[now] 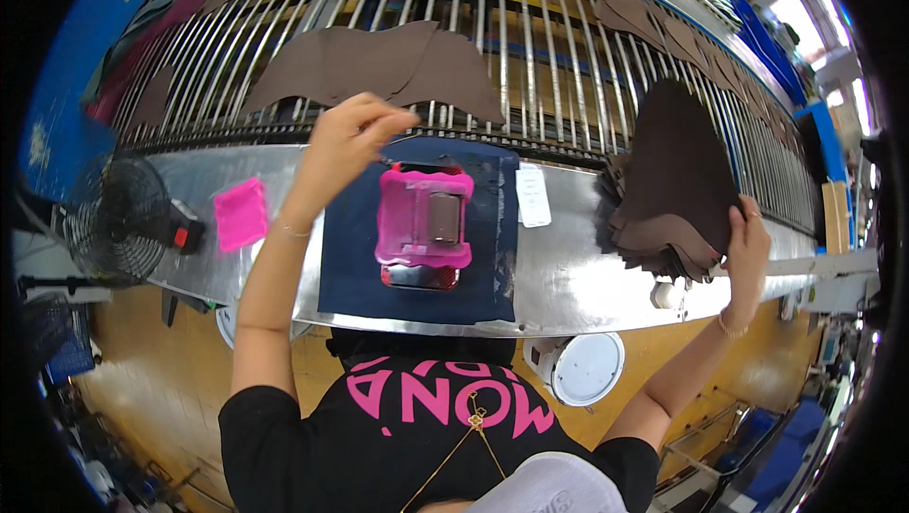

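My right hand (749,246) grips the lower right edge of a dark brown cut piece (680,167), lifted from a stack of similar brown pieces (655,240). Over the far left corner of a dark blue mat (355,281), my left hand (355,132) is closed, thumb and fingers pressed together; whatever is between them, if anything, is hidden. Just beyond its fingertips lie more brown pieces (379,63) on the bars. A bright pink frame-like holder (400,215) with a grey-brown block (444,217) inside sits on the mat, below my left hand and apart from it.
A rack of metal bars (559,68) runs along the table's far side. On the metal table (568,276) are a black fan (115,219), a pink square pad (241,215) and a white paper slip (533,196). A white bucket (585,369) stands below the front edge.
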The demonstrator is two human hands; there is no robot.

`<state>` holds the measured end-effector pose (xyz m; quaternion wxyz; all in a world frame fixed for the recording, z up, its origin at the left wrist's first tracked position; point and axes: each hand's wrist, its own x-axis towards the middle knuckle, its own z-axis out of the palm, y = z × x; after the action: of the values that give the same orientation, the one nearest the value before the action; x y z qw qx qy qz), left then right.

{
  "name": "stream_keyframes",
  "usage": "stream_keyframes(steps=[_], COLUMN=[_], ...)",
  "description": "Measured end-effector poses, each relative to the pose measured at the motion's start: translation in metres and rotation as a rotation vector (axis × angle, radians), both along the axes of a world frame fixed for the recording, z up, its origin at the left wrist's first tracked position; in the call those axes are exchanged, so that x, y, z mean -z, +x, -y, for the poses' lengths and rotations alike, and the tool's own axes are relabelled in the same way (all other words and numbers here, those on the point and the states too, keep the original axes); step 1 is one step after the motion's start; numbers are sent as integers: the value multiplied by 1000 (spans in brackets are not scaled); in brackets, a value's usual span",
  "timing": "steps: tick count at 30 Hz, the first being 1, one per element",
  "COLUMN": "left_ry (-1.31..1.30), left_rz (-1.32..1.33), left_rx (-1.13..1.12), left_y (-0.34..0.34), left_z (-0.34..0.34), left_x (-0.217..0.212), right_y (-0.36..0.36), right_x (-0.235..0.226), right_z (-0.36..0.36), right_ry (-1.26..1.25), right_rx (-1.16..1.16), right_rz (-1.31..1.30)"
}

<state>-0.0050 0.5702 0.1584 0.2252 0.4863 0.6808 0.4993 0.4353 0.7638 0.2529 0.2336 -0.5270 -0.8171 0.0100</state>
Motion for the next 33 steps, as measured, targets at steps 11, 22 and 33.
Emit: stream_keyframes(steps=[11, 22, 33], left_ry=[226, 83, -172], left_rz=[328, -140, 13], left_rx=[0, -381, -17], left_y=[-18, -64, -19], left_z=[48, 151, 100], left_x=[-52, -54, -4], right_y=[-160, -234, -148], right_x=[52, 112, 134], right_z=[80, 122, 99], right_ry=[-163, -312, -243], right_rx=[-480, -940, -770], right_rz=[-670, -533, -313])
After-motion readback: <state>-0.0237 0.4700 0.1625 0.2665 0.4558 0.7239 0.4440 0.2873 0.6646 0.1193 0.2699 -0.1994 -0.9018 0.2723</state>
